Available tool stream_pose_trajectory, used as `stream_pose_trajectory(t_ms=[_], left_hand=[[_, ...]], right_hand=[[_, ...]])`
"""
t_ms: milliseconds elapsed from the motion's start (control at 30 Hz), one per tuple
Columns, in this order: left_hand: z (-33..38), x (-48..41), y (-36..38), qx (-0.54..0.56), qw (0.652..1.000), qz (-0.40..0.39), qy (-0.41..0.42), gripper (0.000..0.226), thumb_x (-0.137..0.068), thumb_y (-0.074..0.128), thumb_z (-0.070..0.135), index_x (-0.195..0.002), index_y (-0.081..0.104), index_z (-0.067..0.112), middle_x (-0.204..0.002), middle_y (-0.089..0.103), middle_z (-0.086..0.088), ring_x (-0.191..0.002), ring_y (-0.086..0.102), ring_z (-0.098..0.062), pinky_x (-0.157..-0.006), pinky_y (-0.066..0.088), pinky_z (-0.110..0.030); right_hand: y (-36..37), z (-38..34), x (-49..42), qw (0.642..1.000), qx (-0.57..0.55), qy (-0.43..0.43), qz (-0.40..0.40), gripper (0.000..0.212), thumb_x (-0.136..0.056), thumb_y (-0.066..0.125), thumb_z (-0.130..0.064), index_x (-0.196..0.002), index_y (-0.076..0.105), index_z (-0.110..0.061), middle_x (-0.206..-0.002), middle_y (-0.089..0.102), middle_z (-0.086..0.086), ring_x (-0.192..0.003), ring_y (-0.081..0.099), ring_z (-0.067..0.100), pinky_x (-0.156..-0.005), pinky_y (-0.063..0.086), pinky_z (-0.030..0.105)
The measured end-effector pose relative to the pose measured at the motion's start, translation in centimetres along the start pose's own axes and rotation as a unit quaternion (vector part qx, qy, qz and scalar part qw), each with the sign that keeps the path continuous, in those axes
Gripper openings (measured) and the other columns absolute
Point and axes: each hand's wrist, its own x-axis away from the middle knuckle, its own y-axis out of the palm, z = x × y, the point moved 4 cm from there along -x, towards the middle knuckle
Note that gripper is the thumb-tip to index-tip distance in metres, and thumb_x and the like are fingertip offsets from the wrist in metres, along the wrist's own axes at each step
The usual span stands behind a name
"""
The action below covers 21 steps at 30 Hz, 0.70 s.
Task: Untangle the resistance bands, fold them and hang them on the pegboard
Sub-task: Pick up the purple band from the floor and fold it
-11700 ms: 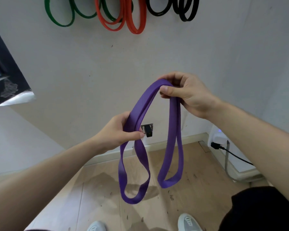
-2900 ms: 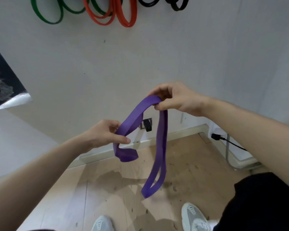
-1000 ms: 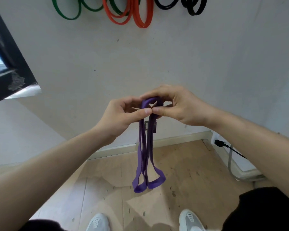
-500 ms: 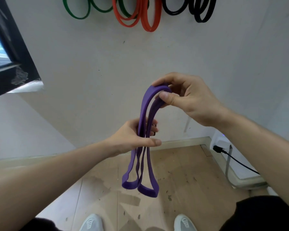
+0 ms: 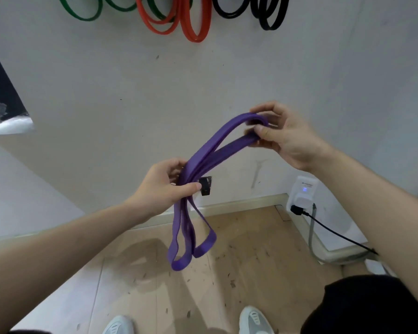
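Observation:
A purple resistance band, folded into several strands, stretches between my hands in front of the white wall. My right hand pinches its upper folded end between thumb and fingers. My left hand grips the gathered strands lower down, thumb across them. Below the left hand two loops of the band hang toward the floor. High on the wall hang green bands, orange bands and black bands; their tops are cut off by the frame.
A wooden floor lies below with my two white shoes at the bottom edge. A white plug-in device with a black cable sits low right on the wall. A dark window frame is at the left.
My right hand has moved right and slightly down, drawing the band out at a slant. My left hand stays gripping the strands; the hanging loops sit a little lower.

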Motion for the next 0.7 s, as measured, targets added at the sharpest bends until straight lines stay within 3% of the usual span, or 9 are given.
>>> stream_pose_trajectory(t_ms=[133, 233, 333, 467, 567, 700], left_hand=[[0.4, -0.1, -0.7, -0.023, 0.999, 0.015, 0.020, 0.028, -0.079, 0.085, 0.012, -0.104, 0.074, 0.019, -0.090, 0.078, 0.004, -0.081, 0.072, -0.008, -0.082, 0.058, -0.023], [0.8, -0.2, -1.1, -0.049, 0.998, 0.019, 0.034, 0.026, -0.079, 0.085, 0.009, -0.101, 0.076, 0.019, -0.087, 0.078, 0.005, -0.076, 0.070, -0.006, -0.077, 0.056, -0.019], [1.1, -0.3, -1.2, -0.066, 0.997, 0.019, 0.044, 0.027, -0.078, 0.085, 0.009, -0.102, 0.076, 0.018, -0.087, 0.078, 0.003, -0.078, 0.072, -0.010, -0.080, 0.059, -0.027], [1.5, -0.2, -1.1, -0.078, 0.995, 0.018, 0.053, 0.030, -0.078, 0.086, 0.009, -0.105, 0.077, 0.018, -0.090, 0.079, 0.002, -0.084, 0.074, -0.017, -0.082, 0.061, -0.034], [2.2, 0.1, -1.1, -0.065, 0.996, 0.010, 0.059, 0.030, -0.078, 0.085, 0.007, -0.101, 0.077, 0.024, -0.088, 0.079, 0.004, -0.078, 0.073, -0.012, -0.077, 0.059, -0.028], [2.4, 0.4, -1.1, -0.070, 0.996, -0.002, 0.059, 0.028, -0.078, 0.086, 0.009, -0.101, 0.076, 0.024, -0.088, 0.079, 0.004, -0.078, 0.073, -0.013, -0.075, 0.058, -0.024]], right_hand=[[-1.6, 3.2, 0.4, 0.985, 0.128, 0.091, -0.072, 0.033, -0.087, 0.066, 0.009, -0.111, 0.056, -0.010, -0.106, 0.069, 0.014, -0.097, 0.069, 0.027, -0.085, 0.059, 0.039], [-1.1, 4.2, 0.9, 0.949, 0.264, 0.133, -0.113, 0.047, -0.079, 0.083, -0.011, -0.118, 0.058, -0.016, -0.115, 0.068, 0.006, -0.108, 0.065, 0.025, -0.090, 0.056, 0.035], [1.9, 3.8, 1.3, 0.916, 0.353, 0.102, -0.164, 0.070, -0.076, 0.086, -0.031, -0.136, 0.051, -0.029, -0.127, 0.060, -0.009, -0.121, 0.054, 0.010, -0.092, 0.047, 0.022], [6.9, 3.6, 1.9, 0.902, 0.365, 0.051, -0.224, 0.089, -0.076, 0.086, -0.033, -0.150, 0.038, -0.027, -0.141, 0.052, -0.008, -0.133, 0.043, 0.006, -0.107, 0.036, 0.022], [9.2, 3.4, 2.0, 0.914, 0.347, 0.003, -0.212, 0.079, -0.079, 0.084, -0.027, -0.146, 0.044, -0.020, -0.138, 0.057, -0.003, -0.126, 0.052, 0.008, -0.108, 0.041, 0.022], [9.3, 2.8, 1.3, 0.924, 0.333, -0.025, -0.186, 0.040, -0.083, 0.079, -0.022, -0.120, 0.064, -0.018, -0.105, 0.072, 0.000, -0.095, 0.070, 0.018, -0.089, 0.056, 0.038]])
